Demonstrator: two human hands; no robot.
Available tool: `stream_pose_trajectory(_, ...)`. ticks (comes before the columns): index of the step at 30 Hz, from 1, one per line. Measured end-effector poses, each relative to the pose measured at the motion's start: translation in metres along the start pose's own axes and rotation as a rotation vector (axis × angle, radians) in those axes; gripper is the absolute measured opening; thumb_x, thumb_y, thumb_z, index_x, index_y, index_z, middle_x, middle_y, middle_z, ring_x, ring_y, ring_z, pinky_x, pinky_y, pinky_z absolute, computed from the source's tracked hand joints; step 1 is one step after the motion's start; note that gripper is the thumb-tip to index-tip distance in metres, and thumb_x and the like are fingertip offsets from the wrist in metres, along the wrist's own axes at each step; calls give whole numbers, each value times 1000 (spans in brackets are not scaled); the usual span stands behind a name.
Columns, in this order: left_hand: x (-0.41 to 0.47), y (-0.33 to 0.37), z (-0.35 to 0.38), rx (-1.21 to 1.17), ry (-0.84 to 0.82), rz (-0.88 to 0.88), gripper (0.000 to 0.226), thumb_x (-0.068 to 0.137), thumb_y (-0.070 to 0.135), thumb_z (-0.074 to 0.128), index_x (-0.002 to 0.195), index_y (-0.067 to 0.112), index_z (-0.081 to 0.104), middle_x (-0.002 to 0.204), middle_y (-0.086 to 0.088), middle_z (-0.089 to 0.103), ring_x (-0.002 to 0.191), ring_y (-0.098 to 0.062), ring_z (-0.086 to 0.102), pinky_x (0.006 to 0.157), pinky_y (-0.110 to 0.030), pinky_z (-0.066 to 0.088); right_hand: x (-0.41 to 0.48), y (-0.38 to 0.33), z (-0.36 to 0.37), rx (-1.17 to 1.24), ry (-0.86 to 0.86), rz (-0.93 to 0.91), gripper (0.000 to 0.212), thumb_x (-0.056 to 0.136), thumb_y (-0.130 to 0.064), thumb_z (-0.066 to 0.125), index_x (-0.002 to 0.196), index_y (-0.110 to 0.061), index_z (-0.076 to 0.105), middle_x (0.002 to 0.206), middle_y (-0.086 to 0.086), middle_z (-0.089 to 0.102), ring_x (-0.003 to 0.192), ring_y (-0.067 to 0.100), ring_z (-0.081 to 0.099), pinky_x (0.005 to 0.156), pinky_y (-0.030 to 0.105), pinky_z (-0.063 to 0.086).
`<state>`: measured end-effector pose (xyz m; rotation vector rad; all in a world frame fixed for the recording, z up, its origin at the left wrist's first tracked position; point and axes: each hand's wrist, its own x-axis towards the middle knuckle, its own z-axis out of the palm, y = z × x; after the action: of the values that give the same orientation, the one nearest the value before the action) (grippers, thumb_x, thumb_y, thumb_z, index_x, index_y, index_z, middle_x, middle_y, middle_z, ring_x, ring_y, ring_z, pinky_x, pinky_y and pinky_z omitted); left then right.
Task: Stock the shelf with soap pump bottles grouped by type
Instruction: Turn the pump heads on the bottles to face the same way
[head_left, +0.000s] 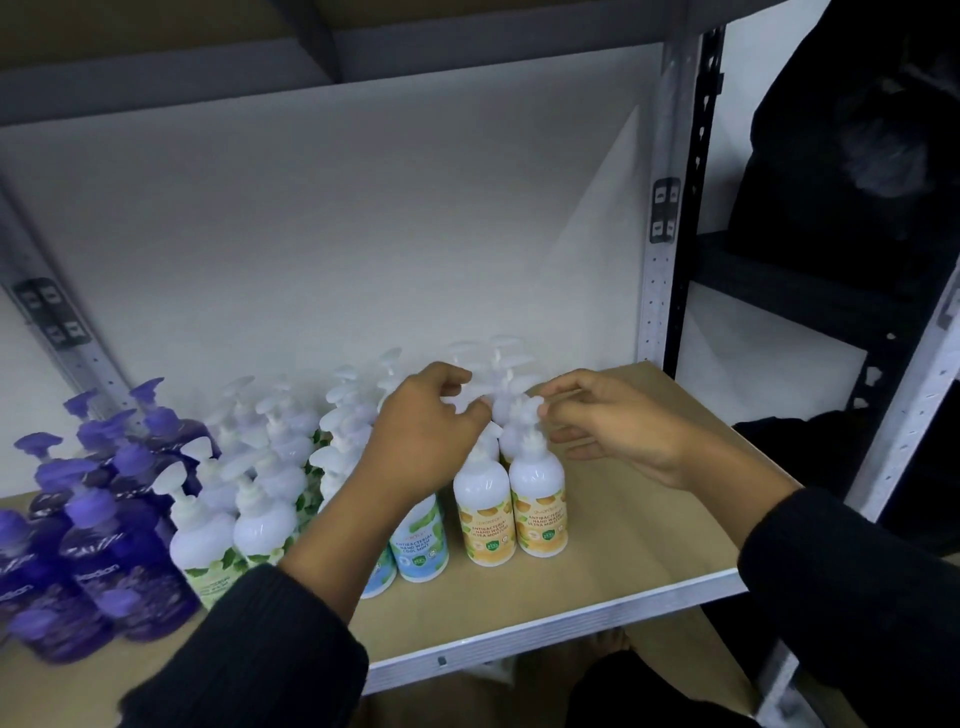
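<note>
White panelling (337, 234) backs a bay of grey metal racking (658, 270), whose brown board shelf (639, 525) carries four groups of pump bottles, ordered by type from left to right; a black rack (810, 280) stands beyond the right upright. Purple bottles (119, 566) crowd the far left (the nearest ones blurred). Next come white bottles with green leaf labels (203, 551), then blue-label bottles (421, 540) partly hidden behind the left forearm. Orange-label bottles (483, 512) close the row at its right end, upright in files running back toward the panelling. Both hands, in black sleeves (270, 649), meet above the front orange-label pair. Right hand (618, 426): thumb and forefinger pinch the pump head (529, 406) of the front right bottle. Left hand (421, 431): fingers curled at the neighbouring pump; whether they actually grip it cannot be told through the blur.
</note>
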<state>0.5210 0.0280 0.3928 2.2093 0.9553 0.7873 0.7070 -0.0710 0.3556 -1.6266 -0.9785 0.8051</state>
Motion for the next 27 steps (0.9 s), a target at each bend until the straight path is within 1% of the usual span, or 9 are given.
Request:
stream_pose_trajectory(4, -12, -2, 13, 11, -17, 9, 41, 95, 25, 60, 135, 22, 55, 135, 3, 59, 115, -10, 58, 86, -20, 38, -3, 4, 5, 5, -41, -25, 34, 94, -29, 68, 126, -32, 59, 113, 4, 71, 97, 16, 73, 85, 31, 59)
stream_pose_trajectory(7, -15, -1, 19, 67, -36, 3, 40, 97, 20, 53, 138, 19, 54, 136, 0, 59, 119, -14, 56, 80, -16, 34, -6, 2, 8, -8, -53, -42, 36, 97, -25, 64, 132, -32, 56, 111, 4, 71, 96, 14, 73, 78, 24, 58)
stream_pose_trajectory(10, -20, -3, 25, 66, -45, -39, 39, 99, 17, 47, 138, 16, 52, 123, -8, 65, 107, -22, 61, 75, -26, 41, -7, 1, 9, -6, -54, -44, 38, 98, -23, 62, 134, -32, 55, 108, 2, 71, 93, 11, 73, 73, 19, 57)
stream_pose_trajectory(12, -22, -5, 30, 53, -38, -53, 36, 101, 15, 43, 137, 13, 51, 114, -13, 66, 97, -26, 61, 76, -31, 42, -7, 1, 9, -5, -53, -41, 38, 99, -23, 61, 135, -32, 55, 108, 2, 71, 94, 12, 73, 76, 21, 58)
stream_pose_trajectory(15, -23, -9, 36, 34, -23, -55, 36, 103, 16, 42, 138, 15, 50, 105, -10, 65, 85, -19, 52, 58, -23, 35, -5, 1, 11, -23, -55, -39, 38, 99, -24, 59, 135, -34, 55, 111, 2, 71, 100, 16, 71, 86, 28, 59)
stream_pose_trajectory(17, -22, -11, 36, 4, -10, -75, 36, 103, 19, 45, 138, 19, 50, 99, -3, 62, 87, -18, 54, 59, -18, 36, -4, 1, 11, -31, -54, -42, 34, 99, -24, 58, 131, -33, 57, 111, 3, 70, 102, 20, 71, 90, 33, 59)
stream_pose_trajectory(21, -19, -15, 36, -28, 5, -108, 35, 101, 27, 51, 135, 22, 50, 105, 1, 63, 91, -16, 55, 71, -22, 37, -5, 2, 10, -40, -46, -54, 28, 97, -24, 61, 124, -30, 56, 110, 12, 70, 101, 25, 71, 85, 32, 60)
stream_pose_trajectory(24, -17, -14, 38, -11, 32, -105, 33, 100, 29, 53, 131, 19, 51, 110, -2, 64, 89, -15, 53, 62, -22, 37, -6, 3, 11, -42, -25, -62, 28, 96, -25, 64, 122, -26, 52, 109, 16, 70, 100, 27, 71, 83, 32, 61)
stream_pose_trajectory(27, -15, -14, 40, -1, 55, -105, 31, 99, 29, 54, 128, 18, 51, 111, -4, 66, 88, -15, 52, 53, -10, 30, -6, 6, 12, -28, -20, -73, 29, 95, -26, 65, 120, -24, 50, 108, 15, 70, 100, 28, 71, 82, 31, 60)
